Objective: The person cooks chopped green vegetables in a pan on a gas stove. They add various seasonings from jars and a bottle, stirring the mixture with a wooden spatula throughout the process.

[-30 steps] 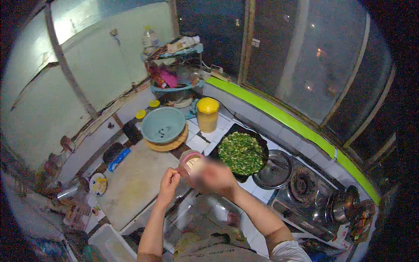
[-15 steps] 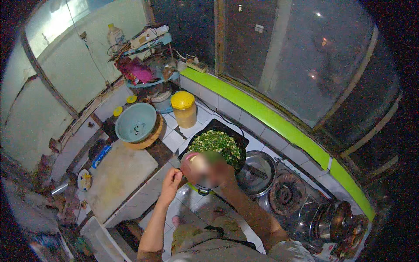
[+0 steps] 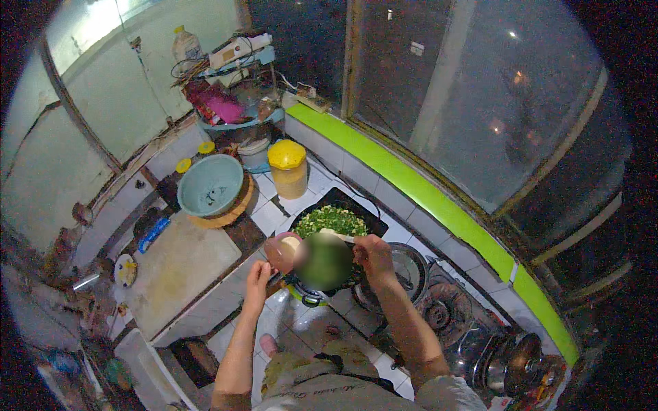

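Observation:
My left hand (image 3: 259,275) is closed on the near edge of a small pinkish bowl (image 3: 277,253) with pale contents. This bowl is held tilted over the left side of a dark pan (image 3: 376,223). Chopped green vegetables (image 3: 332,219) with pale bits fill the pan. Over its right side, my right hand (image 3: 375,257) grips a white spoon (image 3: 337,236), whose head points left above the greens. A blurred patch hides the nearer middle of the pan and part of the bowl.
Right of the pan stand a metal basin (image 3: 411,268), a gas burner (image 3: 439,308) and a lidded steel pot (image 3: 513,363). Behind it is a yellow-lidded container (image 3: 288,170). To the left are a grey-blue basin (image 3: 211,185) and a pale cutting board (image 3: 181,270).
My right hand has moved right, away from the bowl, and the white spoon now shows in it. My left hand and the bowl have shifted slightly left.

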A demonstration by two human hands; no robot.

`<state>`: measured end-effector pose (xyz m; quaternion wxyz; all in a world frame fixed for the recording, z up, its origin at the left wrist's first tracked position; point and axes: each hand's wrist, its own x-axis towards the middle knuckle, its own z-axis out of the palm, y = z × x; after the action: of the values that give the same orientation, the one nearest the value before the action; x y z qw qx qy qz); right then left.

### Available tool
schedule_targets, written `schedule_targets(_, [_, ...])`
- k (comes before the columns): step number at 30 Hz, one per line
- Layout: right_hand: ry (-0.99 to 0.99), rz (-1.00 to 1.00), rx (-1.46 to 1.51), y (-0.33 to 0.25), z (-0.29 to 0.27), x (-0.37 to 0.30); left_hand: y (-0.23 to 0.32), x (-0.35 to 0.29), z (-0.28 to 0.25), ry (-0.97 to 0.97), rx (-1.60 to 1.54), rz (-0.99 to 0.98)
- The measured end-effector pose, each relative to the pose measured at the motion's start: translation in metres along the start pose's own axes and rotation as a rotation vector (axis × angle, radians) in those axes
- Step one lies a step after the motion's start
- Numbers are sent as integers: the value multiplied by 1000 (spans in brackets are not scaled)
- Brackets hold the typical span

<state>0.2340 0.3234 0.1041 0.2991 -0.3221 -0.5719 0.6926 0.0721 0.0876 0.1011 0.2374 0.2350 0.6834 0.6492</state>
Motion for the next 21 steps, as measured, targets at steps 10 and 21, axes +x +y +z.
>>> schedule_targets(10, [17,152,234,17,-7,68,-9,-16,-32,187,50,53])
schedule_targets(21, [-239,-39,-21,58,-30,61,-11,-17,-36,169,74,65])
